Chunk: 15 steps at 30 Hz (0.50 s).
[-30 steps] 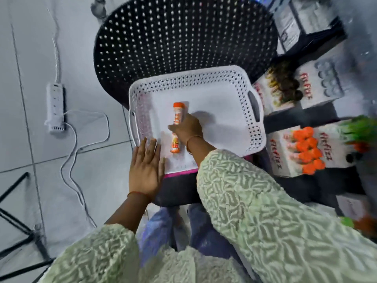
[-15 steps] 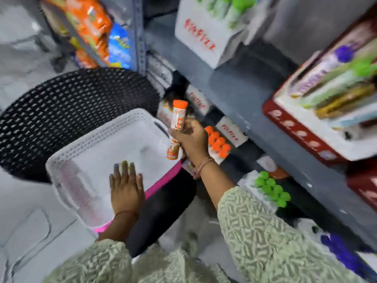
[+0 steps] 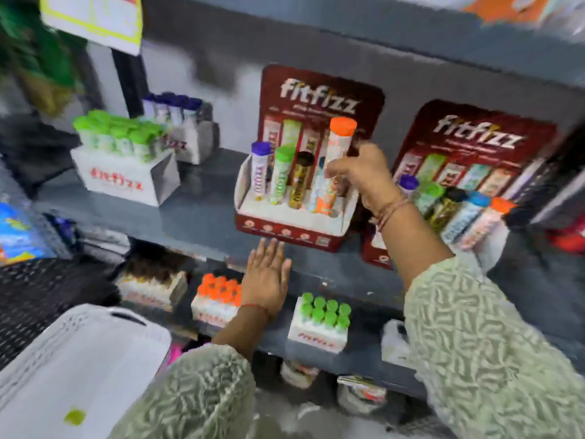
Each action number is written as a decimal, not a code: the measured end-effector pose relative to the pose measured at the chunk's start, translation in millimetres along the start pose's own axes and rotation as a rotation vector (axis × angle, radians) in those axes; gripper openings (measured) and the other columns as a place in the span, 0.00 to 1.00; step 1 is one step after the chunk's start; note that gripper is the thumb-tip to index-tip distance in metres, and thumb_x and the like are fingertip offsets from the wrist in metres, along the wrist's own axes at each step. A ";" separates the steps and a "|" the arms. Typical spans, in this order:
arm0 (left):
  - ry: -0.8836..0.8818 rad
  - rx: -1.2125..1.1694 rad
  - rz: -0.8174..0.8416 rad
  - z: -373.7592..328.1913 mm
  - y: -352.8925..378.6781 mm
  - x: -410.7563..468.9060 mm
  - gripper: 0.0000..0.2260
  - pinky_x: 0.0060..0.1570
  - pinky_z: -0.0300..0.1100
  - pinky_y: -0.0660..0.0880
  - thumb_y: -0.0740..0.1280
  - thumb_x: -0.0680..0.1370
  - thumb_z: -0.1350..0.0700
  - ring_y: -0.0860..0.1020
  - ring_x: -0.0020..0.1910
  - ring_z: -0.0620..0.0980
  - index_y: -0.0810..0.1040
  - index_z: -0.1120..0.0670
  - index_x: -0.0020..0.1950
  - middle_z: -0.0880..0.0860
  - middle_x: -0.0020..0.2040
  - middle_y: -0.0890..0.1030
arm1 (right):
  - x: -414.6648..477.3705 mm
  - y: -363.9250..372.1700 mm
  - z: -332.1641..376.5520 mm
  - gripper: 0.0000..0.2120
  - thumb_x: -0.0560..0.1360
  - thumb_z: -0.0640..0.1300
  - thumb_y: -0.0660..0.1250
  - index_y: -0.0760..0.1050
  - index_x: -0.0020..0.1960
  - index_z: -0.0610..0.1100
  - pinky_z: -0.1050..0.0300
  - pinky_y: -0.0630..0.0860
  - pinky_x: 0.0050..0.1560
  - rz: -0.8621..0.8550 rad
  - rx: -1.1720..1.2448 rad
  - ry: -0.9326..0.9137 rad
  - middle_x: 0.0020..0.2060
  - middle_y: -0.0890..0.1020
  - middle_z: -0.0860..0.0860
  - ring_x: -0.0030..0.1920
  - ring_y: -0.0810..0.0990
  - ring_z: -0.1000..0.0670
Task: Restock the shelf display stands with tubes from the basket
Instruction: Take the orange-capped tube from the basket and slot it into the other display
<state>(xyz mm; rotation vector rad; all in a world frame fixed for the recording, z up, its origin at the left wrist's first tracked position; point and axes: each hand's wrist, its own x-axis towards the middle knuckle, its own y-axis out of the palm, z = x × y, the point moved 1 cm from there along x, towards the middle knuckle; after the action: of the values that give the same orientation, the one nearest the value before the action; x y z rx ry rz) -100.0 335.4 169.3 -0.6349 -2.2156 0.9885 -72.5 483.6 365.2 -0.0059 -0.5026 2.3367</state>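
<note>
My right hand (image 3: 364, 175) grips an orange-capped tube (image 3: 338, 144) and holds it upright over the right end of a dark red display stand (image 3: 285, 231) on the grey shelf. Purple-, green- and dark-capped tubes (image 3: 280, 174) stand in that stand, and the orange tube's lower end sits at the rightmost slots. My left hand (image 3: 267, 278) hovers flat, fingers spread, just below the stand's front edge and holds nothing. The white perforated basket (image 3: 79, 331) sits at the lower left; a small green spot shows on its floor.
A second red display stand (image 3: 474, 172) full of tubes stands to the right. White boxes of green-capped tubes (image 3: 122, 160) and purple-capped tubes (image 3: 180, 122) sit on the shelf's left. On the lower shelf are boxes of orange-capped tubes (image 3: 218, 299) and green-capped tubes (image 3: 321, 324). A black perforated chair (image 3: 38, 299) is at left.
My right hand lifted the orange-capped tube out of the basket and carried it up to the red display stand. My left hand left the basket rim and rose toward the shelf edge.
</note>
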 end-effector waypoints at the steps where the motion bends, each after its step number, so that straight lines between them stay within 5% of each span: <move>1: -0.011 -0.001 0.032 -2.8 4.7 1.3 0.29 0.66 0.59 0.57 0.45 0.76 0.47 0.64 0.66 0.66 0.70 0.65 0.63 0.66 0.64 0.71 | 6.0 -9.1 -0.2 0.11 0.61 0.30 0.68 0.71 0.31 0.45 0.54 0.74 0.32 -0.015 0.013 0.039 0.27 0.75 0.47 0.27 0.73 0.49; 5: -0.031 0.054 0.068 -6.7 16.1 3.4 0.31 0.69 0.54 0.51 0.42 0.75 0.45 0.58 0.71 0.61 0.67 0.63 0.66 0.62 0.69 0.67 | 21.0 -34.5 -3.5 0.12 0.65 0.28 0.62 0.68 0.29 0.43 0.62 0.77 0.25 0.023 0.083 0.205 0.17 0.73 0.51 0.29 0.72 0.50; 10: -0.037 0.074 0.068 -6.4 17.5 5.0 0.28 0.69 0.52 0.49 0.44 0.76 0.47 0.56 0.72 0.59 0.66 0.60 0.68 0.60 0.71 0.66 | 30.0 -46.6 -5.5 0.08 0.71 0.34 0.61 0.69 0.35 0.45 0.54 0.78 0.37 0.149 0.287 0.365 0.38 0.72 0.49 0.44 0.75 0.49; 15: -0.034 0.103 0.119 -7.4 14.3 6.0 0.28 0.70 0.49 0.45 0.41 0.75 0.46 0.52 0.73 0.56 0.61 0.57 0.71 0.57 0.73 0.60 | 37.8 -44.2 -6.5 0.09 0.69 0.31 0.63 0.71 0.44 0.43 0.51 0.81 0.39 0.174 0.106 0.308 0.43 0.77 0.44 0.53 0.78 0.41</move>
<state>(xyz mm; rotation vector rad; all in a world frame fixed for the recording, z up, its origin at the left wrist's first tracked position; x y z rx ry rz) -96.6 351.4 164.2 -0.7141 -2.1611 1.1737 -69.8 540.1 380.2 -0.3667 -0.2325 2.4692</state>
